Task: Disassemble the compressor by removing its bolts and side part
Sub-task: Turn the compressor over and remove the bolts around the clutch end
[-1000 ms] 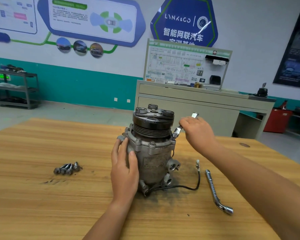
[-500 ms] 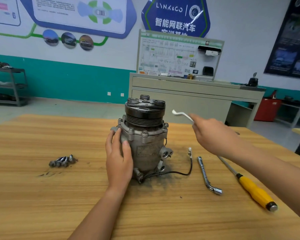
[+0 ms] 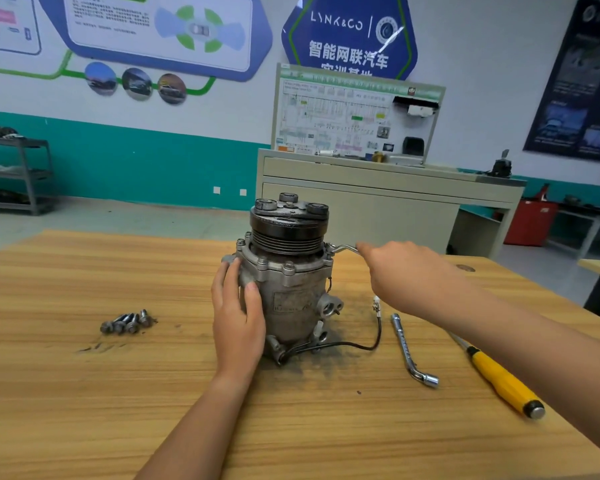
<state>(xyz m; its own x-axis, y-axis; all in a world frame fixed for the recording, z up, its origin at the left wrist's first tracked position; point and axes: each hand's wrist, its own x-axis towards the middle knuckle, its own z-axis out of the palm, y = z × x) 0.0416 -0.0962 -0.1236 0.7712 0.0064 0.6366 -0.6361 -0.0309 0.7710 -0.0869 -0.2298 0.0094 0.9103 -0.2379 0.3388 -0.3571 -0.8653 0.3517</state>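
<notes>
The compressor (image 3: 288,282) is stood upright on its end in the middle of the desk (image 3: 84,410), pulley (image 3: 288,226) uppermost. It is judged heavy and rigid, being cast metal, and top-heavy in this stance; its grimy skin is likely to be slippery. The round body is best held low and from the side, clear of the thin cable (image 3: 347,345), which is soft and easily snagged. The left hand (image 3: 238,313) is laid flat against the left side of the body, fingers straight and thumb on the front, so that it is braced. The right hand (image 3: 395,271) is curled round a small wrench (image 3: 343,249), whose far end is set on a bolt at the right of the flange (image 3: 274,268).

One compressor is counted. Four loose bolts (image 3: 127,322), as far as can be told, are heaped to the left. At least three bolt heads (image 3: 288,266) are seen on the near flange. Two idle tools are laid to the right: one bent socket wrench (image 3: 409,348) and one yellow-handled screwdriver (image 3: 499,379).
</notes>
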